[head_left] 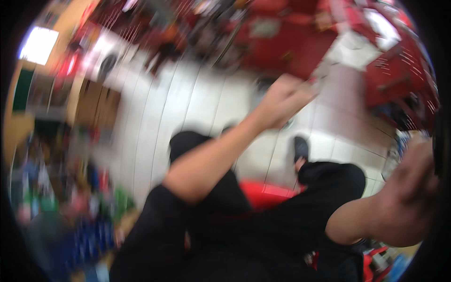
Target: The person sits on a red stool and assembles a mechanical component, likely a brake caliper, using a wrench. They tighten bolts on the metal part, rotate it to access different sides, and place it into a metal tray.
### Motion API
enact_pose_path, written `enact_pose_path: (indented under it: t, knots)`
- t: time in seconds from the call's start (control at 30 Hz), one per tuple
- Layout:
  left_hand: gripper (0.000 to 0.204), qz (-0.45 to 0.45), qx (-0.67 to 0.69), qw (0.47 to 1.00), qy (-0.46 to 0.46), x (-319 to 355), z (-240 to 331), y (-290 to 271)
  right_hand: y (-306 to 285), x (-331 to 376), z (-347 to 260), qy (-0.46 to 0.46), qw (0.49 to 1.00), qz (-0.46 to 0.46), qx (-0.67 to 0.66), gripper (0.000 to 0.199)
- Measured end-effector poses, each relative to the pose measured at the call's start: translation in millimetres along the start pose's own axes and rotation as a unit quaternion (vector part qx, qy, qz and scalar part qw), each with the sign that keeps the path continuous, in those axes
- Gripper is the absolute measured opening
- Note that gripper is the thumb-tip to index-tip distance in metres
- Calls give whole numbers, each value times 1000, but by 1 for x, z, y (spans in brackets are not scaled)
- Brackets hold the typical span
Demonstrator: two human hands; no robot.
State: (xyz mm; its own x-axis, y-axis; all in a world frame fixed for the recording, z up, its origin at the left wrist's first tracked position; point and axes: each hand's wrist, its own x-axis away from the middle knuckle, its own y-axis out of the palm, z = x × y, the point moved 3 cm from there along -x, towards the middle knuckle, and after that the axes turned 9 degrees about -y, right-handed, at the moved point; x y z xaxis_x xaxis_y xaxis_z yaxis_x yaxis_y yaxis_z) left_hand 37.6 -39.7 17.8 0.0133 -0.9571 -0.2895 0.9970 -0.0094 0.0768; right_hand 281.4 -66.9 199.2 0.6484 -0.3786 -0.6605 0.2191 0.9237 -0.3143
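Blurred view, seated on a red stool (270, 192). Beyond the stool, over the white tiled floor (188, 103), our left hand (282, 101) reaches out, fingers curled together, perhaps pinching something small; contents indistinct. Our right hand (411, 188), right of the stool, near the lens: we cannot tell its fingers.

2 bare hands show, the left hand (282, 101) and the right hand (413, 188), along with 1 shoe (300, 149) on the pale tiled floor (197, 98), 1 red seat (268, 193) and 1 bright window (38, 45); blurred shelf goods defy counting.
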Motion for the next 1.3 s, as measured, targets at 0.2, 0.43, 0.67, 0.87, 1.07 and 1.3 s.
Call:
enact_pose_path:
  t: [0.2, 0.43, 0.67, 0.87, 1.07, 1.3]
  knots:
    - [41, -61, 147, 973, -166, -45, 32, -5, 22, -70, -28, 104, 733, 141, -657, 41]
    - [45, -62, 129, 974, -178, -47, 38, -15, 70, -67, -104, 327, 398, -61, -855, 17]
    - [44, -75, 127, 977, -155, -50, 37, -14, 2, -75, -32, 147, 463, 205, -850, 31]
    - [43, -71, 115, 978, -159, -47, 36, -10, -4, -52, -17, 114, 468, 248, -841, 31]
    - [43, -71, 175, 962, -198, -40, 35, -13, -1, -28, -26, 129, 476, 254, -832, 32]
    - [43, -98, 195, 959, -182, -50, 35, -14, -2, -42, -23, 136, 521, 257, -802, 32]
